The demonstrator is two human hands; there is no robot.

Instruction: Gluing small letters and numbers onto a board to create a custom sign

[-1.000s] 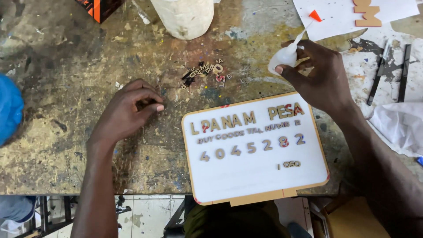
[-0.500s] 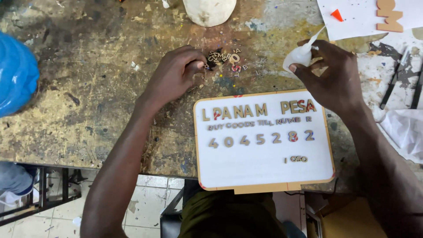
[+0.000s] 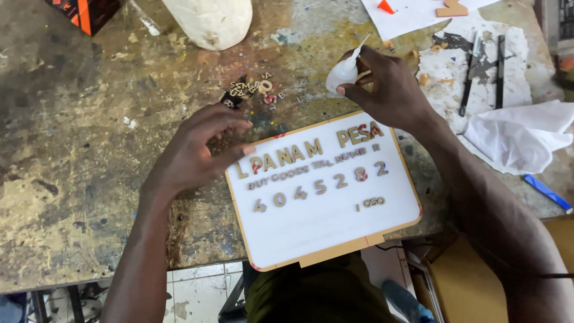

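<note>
A white sign board (image 3: 335, 221) with a thin wooden frame lies at the near edge of the stained workbench (image 3: 89, 149). Rows of small wooden letters and digits (image 3: 317, 182) are stuck on it. My left hand (image 3: 194, 152) hovers at the board's upper left corner, fingertips over the first letters; anything pinched between them is hidden. My right hand (image 3: 394, 90) is above the board's top edge, holding a small white glue bottle (image 3: 344, 73) with its nozzle pointing up. A pile of loose small letters (image 3: 254, 90) lies beyond the board, between the two hands.
A big white sack-like container (image 3: 209, 21) stands at the back. White paper (image 3: 412, 18) with an orange scrap and a wooden cutout (image 3: 451, 9) lies back right. Dark tools (image 3: 481, 66), a crumpled white cloth (image 3: 514, 140) and a blue pen (image 3: 544, 191) are right.
My left hand reached up to the pile of loose letters, then came back down to the board's upper left corner. My right hand kept the glue bottle above the board.
</note>
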